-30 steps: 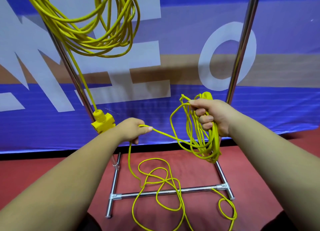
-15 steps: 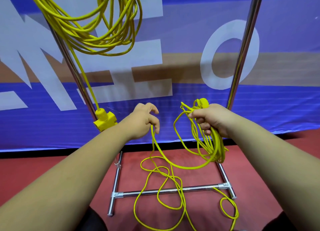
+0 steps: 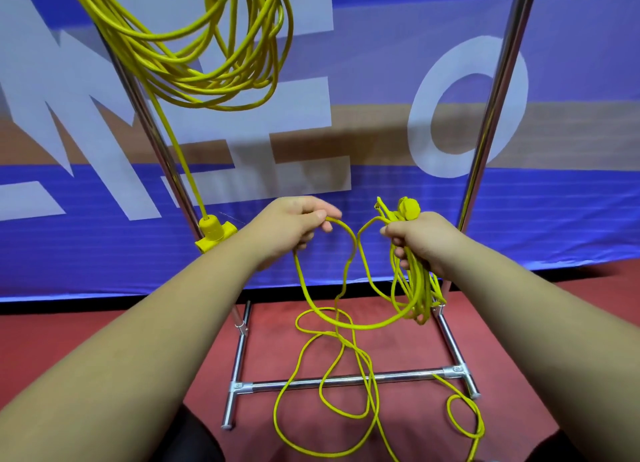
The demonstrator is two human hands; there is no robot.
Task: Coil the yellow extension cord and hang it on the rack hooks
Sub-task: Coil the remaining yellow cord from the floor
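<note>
My right hand (image 3: 420,242) grips a bundle of yellow cord loops (image 3: 414,288) that hang down from my fist, with a yellow plug (image 3: 408,208) sticking up above it. My left hand (image 3: 294,228) pinches a strand of the same cord between thumb and fingers, just left of the right hand. From there the cord drops in loose loops (image 3: 332,389) onto the red floor, across the rack's bottom bar. A second yellow cord coil (image 3: 214,63) hangs at the top left of the metal rack (image 3: 491,122), its socket end (image 3: 213,235) dangling by the left pole.
The rack's left pole (image 3: 152,129) and base crossbar (image 3: 346,380) stand on a red floor (image 3: 502,323). Behind it hangs a blue and brown banner (image 3: 571,219) with large white letters. Dark clothing shows at the bottom corners.
My left hand has let the strand slide, risen and moved right toward the right hand, bringing a new loop of cord up. The right hand has kept its hold on the bundle.
</note>
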